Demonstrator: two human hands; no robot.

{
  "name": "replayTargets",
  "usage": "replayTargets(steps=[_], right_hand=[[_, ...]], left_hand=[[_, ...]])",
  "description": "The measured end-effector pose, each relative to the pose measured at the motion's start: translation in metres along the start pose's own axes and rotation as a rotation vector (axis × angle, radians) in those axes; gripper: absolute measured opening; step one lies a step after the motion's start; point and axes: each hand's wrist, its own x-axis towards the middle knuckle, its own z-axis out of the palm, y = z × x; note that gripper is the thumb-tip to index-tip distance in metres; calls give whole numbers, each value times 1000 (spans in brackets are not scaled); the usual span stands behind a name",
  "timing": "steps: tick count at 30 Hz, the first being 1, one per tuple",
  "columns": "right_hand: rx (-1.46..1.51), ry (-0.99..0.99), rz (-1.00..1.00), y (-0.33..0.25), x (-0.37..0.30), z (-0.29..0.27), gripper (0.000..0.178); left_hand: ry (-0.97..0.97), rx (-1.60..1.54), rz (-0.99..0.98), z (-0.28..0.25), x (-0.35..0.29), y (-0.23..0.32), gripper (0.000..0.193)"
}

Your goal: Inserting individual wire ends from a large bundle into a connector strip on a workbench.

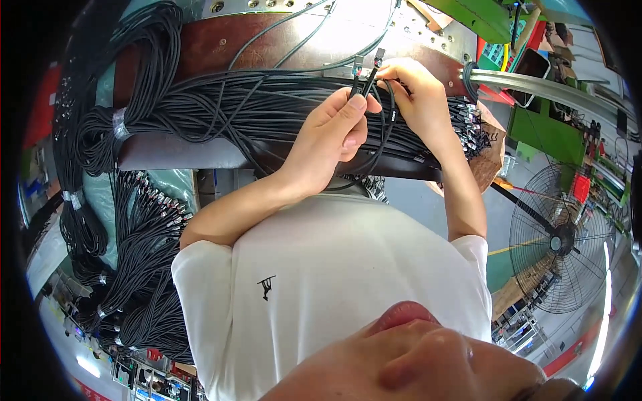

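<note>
Two thin black cables (366,80) with small metal-tipped connectors, ends side by side and pointing up, pinched between both hands just above the thick bundle of black cables (267,107); slack looping down across that bundle.

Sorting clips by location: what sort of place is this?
Probably a cable assembly workshop: black cable bundles hang beside a bench heaped with more, a floor fan stands nearby, and both hands hold cable ends.

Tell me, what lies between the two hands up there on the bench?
In the head view, a pair of thin black cables with small connector ends stands between the left hand and the right hand; both pinch them above the big cable pile.
</note>
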Motion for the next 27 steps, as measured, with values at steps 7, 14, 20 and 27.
replayTargets(steps=[7, 14, 20, 27], right_hand=[[-207, 251, -156, -14, -12, -3, 24], [-279, 470, -260, 5, -15, -27, 27], [-138, 241, -184, 14, -20, -15, 26], [-243, 125, -247, 10, -9, -24, 23]], left_hand=[[-47, -42, -38, 2, 1, 0, 23], [-258, 799, 186, 1, -11, 13, 30], [-137, 507, -14, -1, -10, 18, 35], [-152, 453, -88, -7, -20, 8, 34]])
